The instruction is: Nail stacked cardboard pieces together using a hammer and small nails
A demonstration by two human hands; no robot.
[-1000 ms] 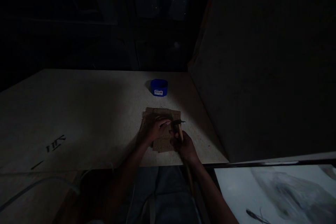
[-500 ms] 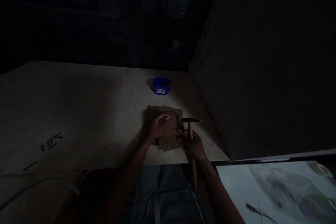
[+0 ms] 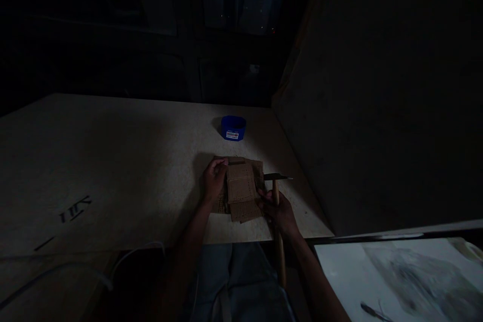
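Brown corrugated cardboard pieces (image 3: 241, 188) lie in a loose stack near the table's front edge. My left hand (image 3: 215, 178) is at the stack's upper left edge, its fingers and thumb closed on the cardboard there. My right hand (image 3: 279, 212) is wrapped round the wooden handle of a hammer (image 3: 275, 193), whose dark metal head is up and beside the stack's right edge. The handle's lower end hangs past the table edge. Fingertips of my right hand touch the right side of the cardboard. The scene is dim, so fine detail is lost.
Behind the cardboard stands a blue plastic container (image 3: 233, 129) with a white label. The pale tabletop (image 3: 124, 161) has black marks at left. A dark panel (image 3: 377, 110) rises along the right. Lower right, a white surface (image 3: 335, 271) bears clear plastic and a cable.
My left hand has moved left from over the middle of the cardboard to its left edge. My right hand keeps the hammer in about the same place. The view has tilted slightly.
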